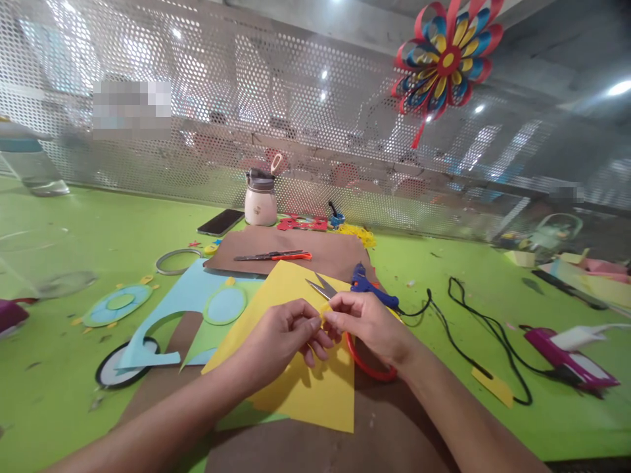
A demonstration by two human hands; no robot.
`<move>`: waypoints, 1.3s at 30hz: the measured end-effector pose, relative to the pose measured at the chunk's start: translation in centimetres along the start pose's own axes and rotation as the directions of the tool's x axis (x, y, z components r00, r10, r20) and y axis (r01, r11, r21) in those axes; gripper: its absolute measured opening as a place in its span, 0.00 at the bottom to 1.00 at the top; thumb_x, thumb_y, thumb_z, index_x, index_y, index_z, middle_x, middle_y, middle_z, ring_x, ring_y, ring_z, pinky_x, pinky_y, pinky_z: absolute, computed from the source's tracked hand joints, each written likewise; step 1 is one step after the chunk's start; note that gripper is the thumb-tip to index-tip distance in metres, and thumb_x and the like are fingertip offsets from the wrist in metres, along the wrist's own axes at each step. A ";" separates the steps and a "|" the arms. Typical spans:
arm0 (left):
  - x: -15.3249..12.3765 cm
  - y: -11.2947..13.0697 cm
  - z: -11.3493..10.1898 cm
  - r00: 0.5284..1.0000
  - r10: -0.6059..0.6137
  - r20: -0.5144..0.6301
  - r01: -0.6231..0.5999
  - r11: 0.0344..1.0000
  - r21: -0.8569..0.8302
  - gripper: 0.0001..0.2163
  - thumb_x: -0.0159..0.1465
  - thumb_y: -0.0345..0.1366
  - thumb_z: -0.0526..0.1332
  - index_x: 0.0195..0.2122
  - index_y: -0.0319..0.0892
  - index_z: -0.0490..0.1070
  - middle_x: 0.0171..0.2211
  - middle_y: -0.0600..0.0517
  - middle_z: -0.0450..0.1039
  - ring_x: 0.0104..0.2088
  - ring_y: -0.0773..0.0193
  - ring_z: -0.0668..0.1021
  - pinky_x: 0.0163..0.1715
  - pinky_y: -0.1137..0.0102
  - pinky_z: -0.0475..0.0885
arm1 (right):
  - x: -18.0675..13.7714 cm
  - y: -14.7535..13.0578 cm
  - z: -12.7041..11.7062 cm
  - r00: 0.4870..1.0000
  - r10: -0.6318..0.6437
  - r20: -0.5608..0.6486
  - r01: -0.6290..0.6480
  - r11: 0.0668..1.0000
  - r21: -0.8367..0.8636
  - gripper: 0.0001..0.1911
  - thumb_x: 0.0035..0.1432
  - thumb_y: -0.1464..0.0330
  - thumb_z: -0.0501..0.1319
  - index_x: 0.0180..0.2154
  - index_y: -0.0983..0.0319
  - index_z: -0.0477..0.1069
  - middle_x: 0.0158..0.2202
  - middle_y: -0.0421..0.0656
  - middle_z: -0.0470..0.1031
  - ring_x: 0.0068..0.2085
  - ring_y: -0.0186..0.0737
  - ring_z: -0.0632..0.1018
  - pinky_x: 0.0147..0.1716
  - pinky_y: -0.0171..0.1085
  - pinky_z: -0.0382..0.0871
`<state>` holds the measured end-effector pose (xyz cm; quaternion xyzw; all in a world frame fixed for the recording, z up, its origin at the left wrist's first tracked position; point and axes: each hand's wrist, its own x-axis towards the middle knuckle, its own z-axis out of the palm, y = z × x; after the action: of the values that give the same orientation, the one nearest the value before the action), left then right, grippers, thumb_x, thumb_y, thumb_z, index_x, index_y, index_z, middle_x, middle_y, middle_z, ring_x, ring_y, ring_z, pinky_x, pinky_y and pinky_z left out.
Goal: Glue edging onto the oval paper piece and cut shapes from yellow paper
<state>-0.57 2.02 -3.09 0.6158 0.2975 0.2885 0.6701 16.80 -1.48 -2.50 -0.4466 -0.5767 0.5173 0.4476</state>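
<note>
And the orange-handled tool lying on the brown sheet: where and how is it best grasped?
Probably by its orange handle, from above and the right: the tool lies flat, its handle end pointing right and its slim dark end pointing left.

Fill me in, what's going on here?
A person has a small yellow piece at the fingertips of both the left hand and the right hand, above a yellow sheet. Red-handled scissors are at the right hand, blades apart; whether that hand grips them is hard to tell. A blue glue gun lies just beyond it.
</note>
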 end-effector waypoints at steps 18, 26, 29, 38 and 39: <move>0.1 -0.2 0.1 0.999 -0.036 -0.020 0.037 0.998 0.054 0.10 0.57 0.40 0.64 0.28 0.40 0.66 0.25 0.49 0.78 0.25 0.61 0.79 0.21 0.71 0.70 | 0.3 0.4 0.2 0.999 0.033 -0.040 -0.031 0.998 0.056 0.15 0.50 0.58 0.68 0.29 0.65 0.73 0.23 0.39 0.73 0.25 0.34 0.73 0.29 0.36 0.65; 0.1 -0.4 0.0 1.000 -0.028 0.014 0.028 1.000 0.006 0.11 0.59 0.42 0.61 0.30 0.38 0.66 0.27 0.46 0.78 0.25 0.61 0.79 0.23 0.69 0.71 | 0.4 0.7 0.1 0.999 0.031 -0.045 -0.029 0.998 0.054 0.15 0.51 0.59 0.67 0.29 0.65 0.72 0.23 0.39 0.73 0.25 0.33 0.72 0.29 0.36 0.65; 0.2 -0.6 -0.1 0.999 -0.035 0.014 0.035 0.999 -0.006 0.12 0.59 0.42 0.62 0.30 0.38 0.66 0.27 0.46 0.78 0.25 0.61 0.79 0.23 0.69 0.72 | 0.5 0.8 0.1 0.999 0.030 -0.039 -0.028 0.998 0.049 0.15 0.52 0.59 0.67 0.29 0.66 0.72 0.24 0.39 0.73 0.25 0.33 0.72 0.28 0.35 0.65; 0.5 -0.9 -0.2 0.998 -0.066 0.013 0.067 0.996 -0.064 0.14 0.56 0.45 0.65 0.29 0.38 0.66 0.26 0.45 0.80 0.24 0.61 0.80 0.23 0.70 0.72 | 0.4 0.6 0.3 0.998 0.036 -0.055 -0.034 0.998 0.046 0.16 0.51 0.59 0.67 0.29 0.66 0.71 0.23 0.38 0.72 0.24 0.32 0.72 0.28 0.35 0.65; 0.5 -0.9 -0.3 0.998 -0.068 0.016 0.069 0.995 -0.070 0.14 0.56 0.44 0.65 0.29 0.38 0.66 0.27 0.44 0.80 0.24 0.61 0.80 0.23 0.70 0.72 | 0.4 0.6 0.3 0.998 0.035 -0.060 -0.033 0.999 0.044 0.16 0.51 0.59 0.67 0.29 0.66 0.71 0.22 0.38 0.72 0.24 0.32 0.71 0.27 0.35 0.65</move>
<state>-0.42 2.49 -4.07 0.5832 0.3036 0.2713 0.7029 16.42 -1.13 -3.08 -0.4623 -0.5439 0.5232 0.4655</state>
